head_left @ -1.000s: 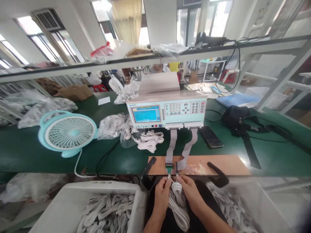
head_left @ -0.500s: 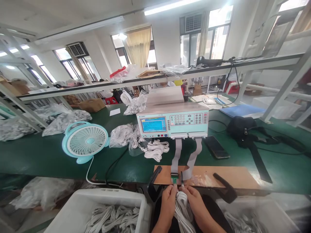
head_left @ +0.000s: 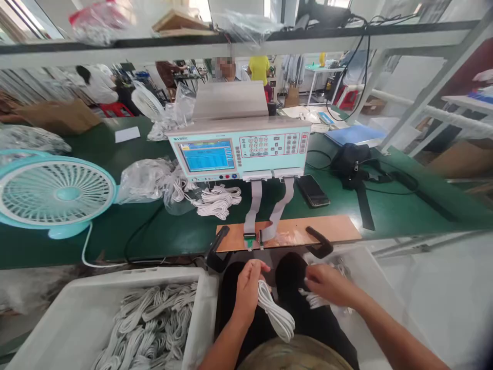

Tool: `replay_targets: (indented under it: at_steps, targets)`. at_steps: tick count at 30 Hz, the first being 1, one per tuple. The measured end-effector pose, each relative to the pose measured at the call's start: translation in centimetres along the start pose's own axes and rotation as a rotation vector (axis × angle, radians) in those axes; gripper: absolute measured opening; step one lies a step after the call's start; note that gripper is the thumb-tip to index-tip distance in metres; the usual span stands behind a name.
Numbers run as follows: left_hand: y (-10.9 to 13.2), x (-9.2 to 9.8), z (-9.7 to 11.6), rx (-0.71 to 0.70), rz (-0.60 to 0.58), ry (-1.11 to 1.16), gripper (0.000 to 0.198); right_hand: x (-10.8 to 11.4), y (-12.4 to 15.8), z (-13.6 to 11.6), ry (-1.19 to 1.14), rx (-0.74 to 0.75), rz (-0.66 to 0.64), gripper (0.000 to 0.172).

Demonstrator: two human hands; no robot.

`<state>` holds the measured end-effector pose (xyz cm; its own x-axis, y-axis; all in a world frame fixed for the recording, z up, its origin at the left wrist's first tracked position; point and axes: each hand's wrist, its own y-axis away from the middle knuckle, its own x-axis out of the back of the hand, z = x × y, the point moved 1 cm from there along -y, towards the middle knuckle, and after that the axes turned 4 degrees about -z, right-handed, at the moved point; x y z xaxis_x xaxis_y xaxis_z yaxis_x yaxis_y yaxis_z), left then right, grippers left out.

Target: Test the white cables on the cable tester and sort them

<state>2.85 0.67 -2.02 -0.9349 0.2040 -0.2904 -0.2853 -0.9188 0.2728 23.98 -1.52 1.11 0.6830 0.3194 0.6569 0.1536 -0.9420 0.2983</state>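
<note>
My left hand (head_left: 249, 290) is closed around one end of a coiled white cable bundle (head_left: 278, 314), which hangs over my lap. My right hand (head_left: 333, 283) is closed, to the right and near the right-hand bin. A second white cable bundle (head_left: 316, 299) shows just under its fingers and seems held there, partly hidden. In front of my hands, two small connectors stick out at the table edge: a green adapter board (head_left: 250, 243) and a dark plug end (head_left: 262, 241). Grey ribbon cables (head_left: 252, 208) join them to a bench tester (head_left: 239, 149) with a lit blue screen.
A white bin (head_left: 208, 293) heaped with cable bundles stands at left, another bin (head_left: 370, 257) at right. Black clamps (head_left: 319, 242) hold a wooden board (head_left: 331, 231) to the table. A phone (head_left: 314, 191), black bag (head_left: 348, 163), loose white cables (head_left: 219, 201) and turquoise fan (head_left: 65, 192) lie beyond.
Both hands have drawn back from the connectors, and no cable end is at them now. My left hand keeps one bundle; my right hand has moved right. The view has tilted down.
</note>
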Motion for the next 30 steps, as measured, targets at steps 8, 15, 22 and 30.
replay_targets:
  at_steps: [8,15,22,30]
  targets:
    - [1.1,-2.6,1.1,-0.371,-0.176,-0.286,0.016,-3.8,1.8,-3.1,-0.615,0.187,-0.389,0.036]
    - [1.7,0.8,1.3,0.035,-0.318,-0.203,0.033,-4.7,0.7,-2.3,0.030,0.462,0.025,0.039]
    - [2.9,1.4,1.3,0.322,-0.370,0.163,0.026,-4.8,0.4,-3.1,0.100,0.596,-0.059,0.031]
    - [2.7,2.5,1.4,0.322,-0.333,0.146,0.023,-5.1,-1.1,-4.4,-0.099,0.465,-0.253,0.032]
